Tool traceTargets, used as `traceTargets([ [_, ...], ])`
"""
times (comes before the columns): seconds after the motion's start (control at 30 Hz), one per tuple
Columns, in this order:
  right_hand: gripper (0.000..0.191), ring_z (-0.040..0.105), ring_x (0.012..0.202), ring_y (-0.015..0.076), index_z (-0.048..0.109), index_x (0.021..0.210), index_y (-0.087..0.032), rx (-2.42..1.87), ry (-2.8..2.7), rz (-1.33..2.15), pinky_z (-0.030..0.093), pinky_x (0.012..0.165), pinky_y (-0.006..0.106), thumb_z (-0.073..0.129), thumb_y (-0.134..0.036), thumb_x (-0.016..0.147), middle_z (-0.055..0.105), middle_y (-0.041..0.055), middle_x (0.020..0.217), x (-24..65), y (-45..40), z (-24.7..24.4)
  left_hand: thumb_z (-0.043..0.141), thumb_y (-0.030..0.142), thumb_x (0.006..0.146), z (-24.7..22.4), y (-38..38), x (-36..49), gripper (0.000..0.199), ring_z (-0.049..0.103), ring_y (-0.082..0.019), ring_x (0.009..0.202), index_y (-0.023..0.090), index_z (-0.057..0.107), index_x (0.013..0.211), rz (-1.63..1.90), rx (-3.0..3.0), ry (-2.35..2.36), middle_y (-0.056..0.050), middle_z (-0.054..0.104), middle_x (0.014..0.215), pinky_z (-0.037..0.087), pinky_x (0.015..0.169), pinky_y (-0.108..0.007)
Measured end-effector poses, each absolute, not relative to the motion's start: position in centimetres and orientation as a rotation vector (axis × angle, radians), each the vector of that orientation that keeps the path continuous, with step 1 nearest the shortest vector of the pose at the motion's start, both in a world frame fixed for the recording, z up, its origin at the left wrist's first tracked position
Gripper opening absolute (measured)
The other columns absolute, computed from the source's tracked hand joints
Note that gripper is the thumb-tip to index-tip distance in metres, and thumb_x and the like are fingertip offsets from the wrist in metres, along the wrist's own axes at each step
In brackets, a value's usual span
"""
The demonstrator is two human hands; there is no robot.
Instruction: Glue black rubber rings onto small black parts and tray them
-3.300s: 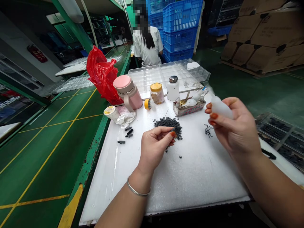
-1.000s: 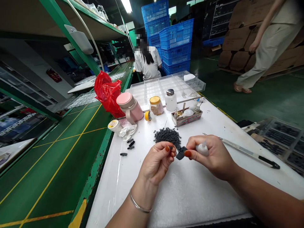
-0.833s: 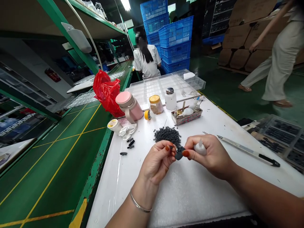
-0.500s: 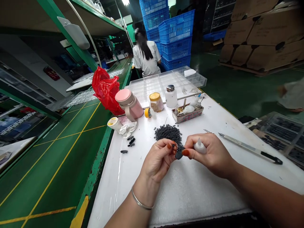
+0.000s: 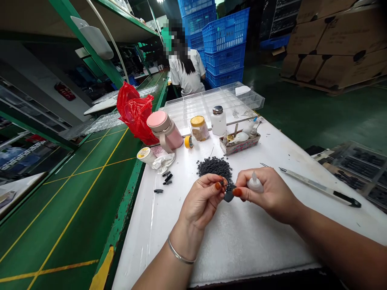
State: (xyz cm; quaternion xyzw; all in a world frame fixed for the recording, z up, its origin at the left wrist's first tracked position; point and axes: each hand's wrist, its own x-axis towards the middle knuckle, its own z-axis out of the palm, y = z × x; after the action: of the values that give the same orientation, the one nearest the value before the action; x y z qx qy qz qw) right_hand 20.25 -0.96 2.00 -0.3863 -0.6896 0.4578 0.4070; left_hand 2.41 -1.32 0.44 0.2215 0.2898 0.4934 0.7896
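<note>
My left hand (image 5: 202,197) is closed in a pinch on a small dark part (image 5: 222,183), mostly hidden by the fingertips. Thumb and forefinger of my right hand (image 5: 269,193) grip a dark grey flat piece (image 5: 229,194), which sits between both hands. Tucked in the same right hand is a small white dropper bottle (image 5: 254,183), its nozzle pointing up. Just beyond my fingers lies a heap of tiny black rings (image 5: 214,166). Several short black pieces (image 5: 167,177) lie to the left on the white tabletop (image 5: 242,241).
A pink mug (image 5: 165,129), a yellow-lidded jar (image 5: 199,128), a white bottle (image 5: 218,121) and a small box of tools (image 5: 240,143) stand behind. A craft knife (image 5: 317,186) lies right. Beyond the clear divided tray (image 5: 193,105), a person (image 5: 188,70) sits near blue crates (image 5: 225,52).
Both hands stay nearly in place; the left fingertips have shifted slightly beside the dark grey piece. The whole view has tilted a little.
</note>
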Motion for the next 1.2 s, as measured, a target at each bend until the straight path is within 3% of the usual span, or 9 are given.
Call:
traceTargets([
  [0.27,0.034,0.046,0.051,0.0088,0.059,0.062,-0.014,-0.945,-1.675,1.336,0.035,0.049,0.022,0.071,-0.04,0.079,0.054,-0.0006,0.053,20.19,-0.77,2.3,0.087,0.008,0.055,0.65,-1.22,2.47,0.023,0.065,-0.01,0.063,0.011,0.071,0.071,1.055,0.493,0.639,-0.004,0.069,0.077,0.053,0.058,-0.014],
  [1.2,0.041,0.043,0.053,0.0102,0.057,0.06,-0.015,-1.014,-1.768,1.228,0.034,0.052,0.024,0.068,-0.05,0.079,0.052,-0.0004,0.054,20.31,-0.81,2.35,0.087,0.011,0.054,0.6,-1.05,2.28,0.021,0.063,-0.011,0.062,0.012,0.073,0.069,1.067,0.599,0.751,-0.005,0.07,0.077,0.052,0.058,-0.018],
])
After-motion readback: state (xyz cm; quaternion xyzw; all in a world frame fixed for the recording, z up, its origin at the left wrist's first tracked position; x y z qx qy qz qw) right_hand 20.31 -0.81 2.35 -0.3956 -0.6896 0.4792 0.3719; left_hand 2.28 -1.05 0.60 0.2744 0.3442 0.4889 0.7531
